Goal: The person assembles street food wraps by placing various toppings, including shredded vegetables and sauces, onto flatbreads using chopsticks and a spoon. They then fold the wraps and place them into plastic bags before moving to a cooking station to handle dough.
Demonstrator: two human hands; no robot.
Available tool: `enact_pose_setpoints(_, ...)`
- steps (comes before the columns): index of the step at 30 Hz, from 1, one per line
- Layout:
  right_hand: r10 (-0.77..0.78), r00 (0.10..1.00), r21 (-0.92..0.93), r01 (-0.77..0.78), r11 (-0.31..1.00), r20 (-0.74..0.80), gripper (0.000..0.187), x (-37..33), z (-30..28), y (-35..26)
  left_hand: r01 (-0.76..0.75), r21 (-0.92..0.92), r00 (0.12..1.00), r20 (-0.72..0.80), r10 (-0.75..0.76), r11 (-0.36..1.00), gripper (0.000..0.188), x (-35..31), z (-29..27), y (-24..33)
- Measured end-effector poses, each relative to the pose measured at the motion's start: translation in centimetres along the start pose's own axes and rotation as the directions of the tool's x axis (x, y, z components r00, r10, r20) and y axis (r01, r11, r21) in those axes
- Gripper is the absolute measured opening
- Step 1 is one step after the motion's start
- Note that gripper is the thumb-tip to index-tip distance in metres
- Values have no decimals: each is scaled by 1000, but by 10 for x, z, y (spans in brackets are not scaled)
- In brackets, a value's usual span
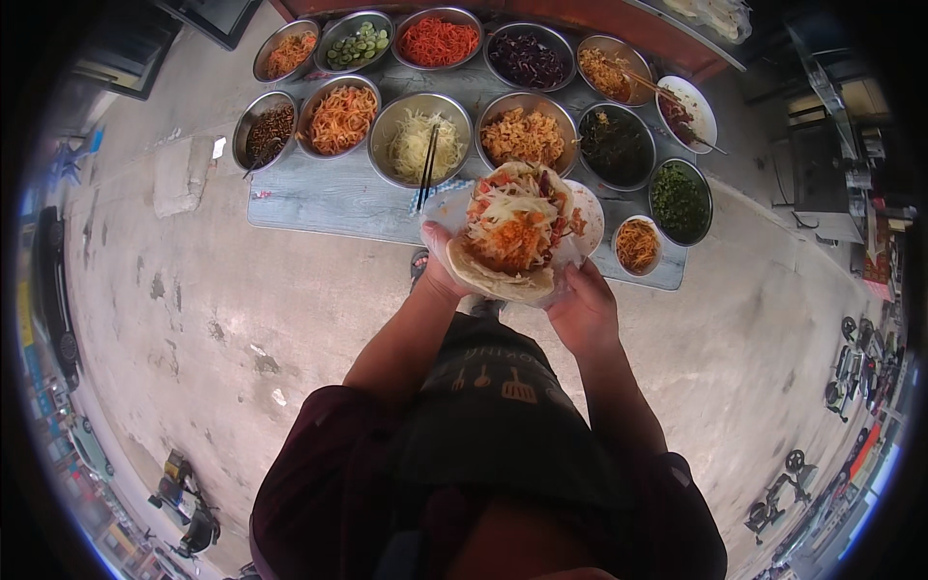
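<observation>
Clasping a pale, round flatbread (498,280) heaped with orange-and-white shredded filling (517,227) from opposite sides, the left hand (443,256) and right hand (585,307) curl around it.

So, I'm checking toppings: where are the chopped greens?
In the head view, the chopped greens are at the table's right end, above and right of the small bowl of orange shreds.

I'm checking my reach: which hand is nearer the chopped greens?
Right. Your right hand is below-left of the chopped greens; your left hand is farther left, across the filled flatbread.
</observation>
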State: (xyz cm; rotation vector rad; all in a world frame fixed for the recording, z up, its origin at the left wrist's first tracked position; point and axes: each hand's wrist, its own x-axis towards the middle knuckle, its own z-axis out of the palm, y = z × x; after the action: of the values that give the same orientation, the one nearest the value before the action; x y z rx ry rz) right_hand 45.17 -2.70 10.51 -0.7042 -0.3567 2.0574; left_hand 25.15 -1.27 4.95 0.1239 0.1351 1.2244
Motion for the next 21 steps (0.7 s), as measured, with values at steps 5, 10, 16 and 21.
enact_pose_setpoints(5, -47, 980, 257, -5, 966, 195, 33, -2, 17, -25, 139, 118, 988, -88, -129, 983, 130, 5, 23, 10)
enact_pose_setpoints(10, -241, 963, 133, 256, 957, -120, 27, -9, 86, -34, 263, 16, 963, -61, -262, 965, 94, 6, 36, 38)
enact_pose_setpoints(16, -420, 904, -393, 359, 846, -79, 50, 12, 60, 8, 112, 158, 992, 33, -119, 981, 75, -5, 22, 65)
enact_pose_setpoints(21, -370, 925, -267, 380, 886, 86, 60, 36, 71, 50, 141, 171, 981, 108, -161, 975, 77, -9, 29, 86)
